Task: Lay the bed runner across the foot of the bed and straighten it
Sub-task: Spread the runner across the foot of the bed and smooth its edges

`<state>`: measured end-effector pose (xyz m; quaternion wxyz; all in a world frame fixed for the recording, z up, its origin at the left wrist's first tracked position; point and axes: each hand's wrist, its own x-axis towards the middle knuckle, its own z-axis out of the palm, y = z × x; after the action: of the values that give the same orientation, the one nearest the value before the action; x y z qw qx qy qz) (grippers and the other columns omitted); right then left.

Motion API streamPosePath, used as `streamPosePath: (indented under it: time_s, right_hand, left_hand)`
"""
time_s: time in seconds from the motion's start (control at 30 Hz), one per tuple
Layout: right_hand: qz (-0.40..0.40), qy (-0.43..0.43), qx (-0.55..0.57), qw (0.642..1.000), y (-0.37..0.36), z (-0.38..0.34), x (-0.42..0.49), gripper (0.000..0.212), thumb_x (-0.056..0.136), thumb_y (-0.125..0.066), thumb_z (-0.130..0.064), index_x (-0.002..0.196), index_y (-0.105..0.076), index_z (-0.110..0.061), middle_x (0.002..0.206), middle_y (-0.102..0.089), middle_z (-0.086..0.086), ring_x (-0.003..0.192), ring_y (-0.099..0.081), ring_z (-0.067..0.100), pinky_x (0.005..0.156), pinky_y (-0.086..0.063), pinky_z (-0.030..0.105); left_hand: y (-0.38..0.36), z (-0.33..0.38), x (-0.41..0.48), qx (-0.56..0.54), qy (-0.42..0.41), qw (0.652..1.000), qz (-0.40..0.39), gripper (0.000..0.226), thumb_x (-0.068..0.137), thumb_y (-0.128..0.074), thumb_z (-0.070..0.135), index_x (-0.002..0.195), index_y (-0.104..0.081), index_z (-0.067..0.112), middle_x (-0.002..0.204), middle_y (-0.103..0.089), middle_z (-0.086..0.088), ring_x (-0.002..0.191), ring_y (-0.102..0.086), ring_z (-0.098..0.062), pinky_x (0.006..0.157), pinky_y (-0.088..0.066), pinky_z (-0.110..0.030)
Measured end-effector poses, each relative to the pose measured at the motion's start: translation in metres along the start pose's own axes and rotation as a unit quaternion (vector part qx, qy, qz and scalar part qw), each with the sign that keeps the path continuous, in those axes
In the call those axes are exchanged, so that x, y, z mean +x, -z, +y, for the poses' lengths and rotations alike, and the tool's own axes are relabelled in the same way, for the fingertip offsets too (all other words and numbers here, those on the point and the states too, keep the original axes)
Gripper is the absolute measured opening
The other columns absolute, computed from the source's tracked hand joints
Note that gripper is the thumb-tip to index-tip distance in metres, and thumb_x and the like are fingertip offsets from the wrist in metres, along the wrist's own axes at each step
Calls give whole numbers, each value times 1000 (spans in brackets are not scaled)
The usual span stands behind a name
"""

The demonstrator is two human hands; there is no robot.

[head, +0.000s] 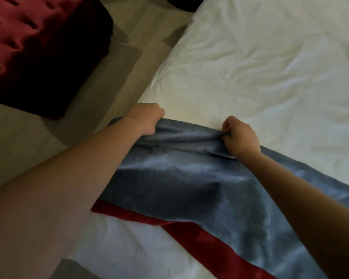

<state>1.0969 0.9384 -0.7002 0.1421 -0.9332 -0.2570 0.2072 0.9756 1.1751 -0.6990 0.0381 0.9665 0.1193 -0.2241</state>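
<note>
The bed runner (189, 190) is a blue-grey velvety strip with a red underside showing along its near edge. It lies across the white bed (260, 77), running from the left edge toward the lower right. My left hand (145, 117) grips the runner's far end near the bed's left edge. My right hand (240, 135) pinches the same end a short way to the right. The cloth between the two hands is bunched into folds.
A red tufted ottoman (28, 47) stands on the floor at the upper left. Grey and beige patterned floor (109, 67) runs between it and the bed. The white sheet is wrinkled to the right.
</note>
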Motion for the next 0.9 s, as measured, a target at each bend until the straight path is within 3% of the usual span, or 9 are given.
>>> streamPosePath:
  time_s: [0.1,0.2,0.37,0.5,0.63,0.73,0.9]
  right_hand:
    - [40,-5,16,999,12,2,11,21,85,-48,-2,98,-54,-17,89,-60,5,74,-54,25,61,-39,31]
    - [74,-35,42,996,23,5,23,35,81,-45,3,106,-59,-17,98,-63,7,80,-54,22,67,-39,28]
    - [126,-60,70,988,47,19,44,32,78,-47,3,94,-63,-19,95,-64,8,80,-57,22,59,-39,23]
    - [158,-88,113,977,57,32,58,31,77,-48,3,91,-64,-20,90,-63,2,84,-60,22,67,-43,26]
    - [69,-82,83,991,44,38,55,38,76,-48,1,107,-62,-16,106,-62,11,95,-59,29,73,-42,28]
    - [6,-66,24,997,35,33,48,53,82,-55,-7,133,-44,-16,131,-46,13,107,-54,33,75,-40,32]
    - [40,1,-44,998,45,8,34,62,86,-56,-12,142,-31,-20,145,-32,8,124,-42,31,89,-47,45]
  left_hand:
    - [6,-11,7,46,43,998,-30,21,85,-54,7,105,-57,14,111,-56,-10,94,-58,-27,68,-43,-33]
    - [17,-15,19,50,76,996,5,22,86,-53,4,108,-55,9,115,-55,-15,102,-58,-34,73,-43,-36]
    - [56,-7,61,49,71,994,74,22,87,-49,-3,108,-57,-1,113,-55,-23,100,-58,-38,70,-38,-37]
    - [67,3,92,-26,93,989,116,19,90,-38,-7,97,-55,-1,106,-53,-20,102,-54,-39,63,-31,-29]
    - [61,23,89,-26,68,990,121,24,82,-50,-10,104,-50,1,117,-44,-22,94,-51,-38,67,-42,-41]
    - [55,31,82,-37,55,989,132,21,84,-51,-1,104,-50,3,115,-45,-19,90,-51,-37,63,-45,-41]
    - [63,34,63,-35,41,983,178,27,86,-50,9,113,-52,4,114,-50,-16,90,-53,-33,67,-51,-44]
